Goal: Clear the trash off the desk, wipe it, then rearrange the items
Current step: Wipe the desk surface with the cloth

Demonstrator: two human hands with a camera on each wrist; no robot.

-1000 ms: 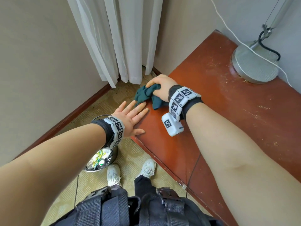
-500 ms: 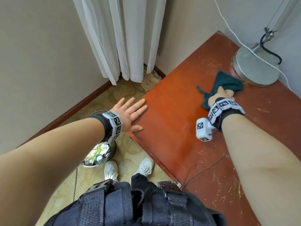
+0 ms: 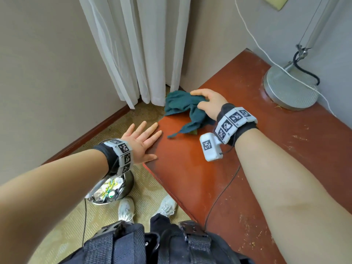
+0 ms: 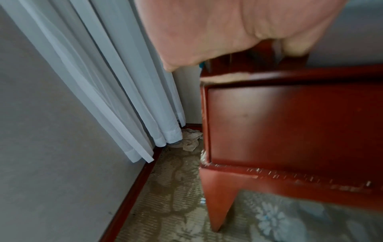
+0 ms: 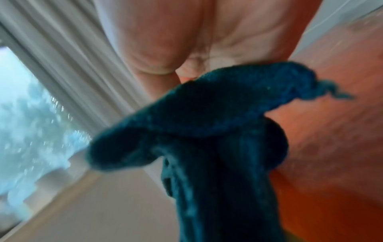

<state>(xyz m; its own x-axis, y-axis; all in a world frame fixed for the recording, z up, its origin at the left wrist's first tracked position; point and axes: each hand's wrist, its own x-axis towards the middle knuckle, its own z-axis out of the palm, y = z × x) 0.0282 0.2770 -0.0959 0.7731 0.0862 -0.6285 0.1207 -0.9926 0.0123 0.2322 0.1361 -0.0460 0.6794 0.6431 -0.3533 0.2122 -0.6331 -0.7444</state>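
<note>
Two bare arms reach out ahead of us over the corner of the red-brown desk. Our left hand lies flat, fingers straight and spread, palm down at the desk's near corner with the thumb along the front edge and the fingertips pointing toward the curtain. Our right hand sits just ahead and to the right of it, fingers curled down over a dark teal cloth, gripping the bunched fabric against the desktop at its far left edge. One tail of the cloth trails back toward our right wrist, and a loose end lies between the two hands.

Beyond the right hand, well apart, stands the round metal lamp base with a white cable running over it. Below the left forearm we see a shiny trash bin on the carpet with wrappers inside.

From the left wrist we get what the head view hides: the desk's side panel, its tapered leg, and a crumpled pale wad on the floor under the curtain hem. The palm fills the top there, pressed on the desk edge.

The right wrist view is blurred; we make out the cloth bunched under the palm, and a bright window at left that no other view shows.
</note>
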